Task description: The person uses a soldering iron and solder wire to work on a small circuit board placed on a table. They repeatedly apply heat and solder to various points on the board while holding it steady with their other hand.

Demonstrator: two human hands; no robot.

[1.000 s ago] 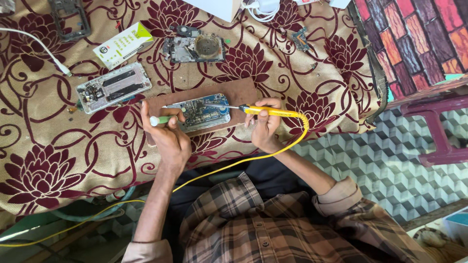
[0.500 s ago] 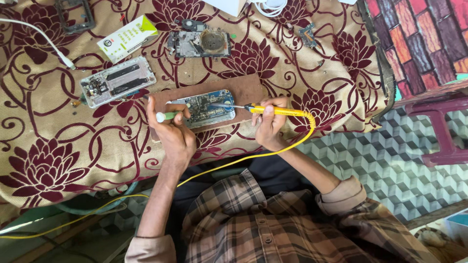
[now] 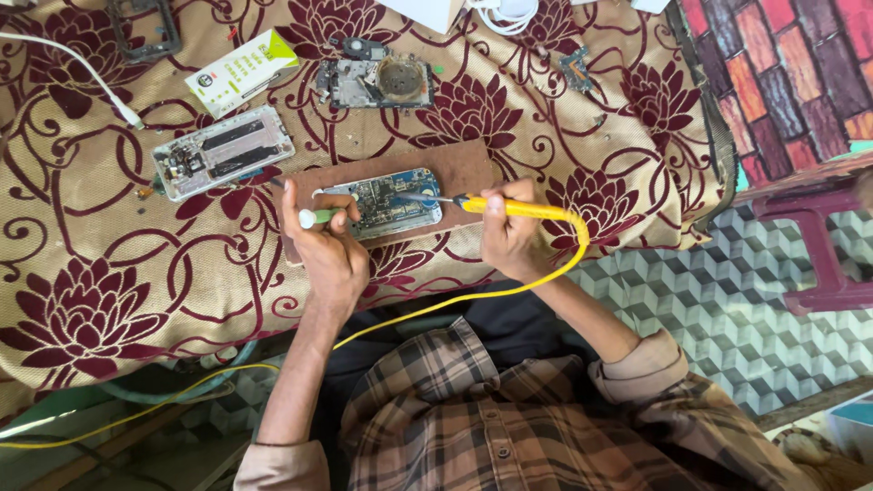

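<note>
Across the flower-patterned cloth (image 3: 109, 300), a brown board (image 3: 464, 164) at frame centre kept the open circuit board (image 3: 391, 202) flat, where my left hand (image 3: 327, 250) pinched a green-tipped tool (image 3: 314, 217) to steady it and my right hand (image 3: 509, 232) gripped the yellow soldering iron (image 3: 518, 209), tip on the board.
</note>
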